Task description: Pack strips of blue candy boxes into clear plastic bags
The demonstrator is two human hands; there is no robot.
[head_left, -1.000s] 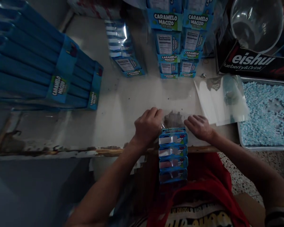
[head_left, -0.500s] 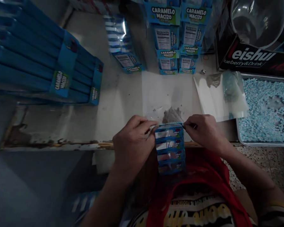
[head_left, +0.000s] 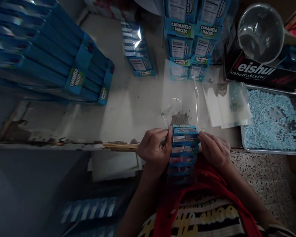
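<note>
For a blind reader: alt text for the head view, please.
Left hand and right hand pinch a clear bag open over a stack of blue candy boxes at the table edge.

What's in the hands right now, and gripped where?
Both hold the clear plastic bag by its open mouth: left hand pinches one edge, right hand the other, around the top of the stack of blue boxes.

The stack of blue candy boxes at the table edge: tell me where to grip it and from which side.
Grip the stack of blue boxes by its two long flanks, one hand from each side, as the left hand and right hand sit now. It is narrow and loose, so side pressure probably keeps the boxes aligned under the clear bag.
</note>
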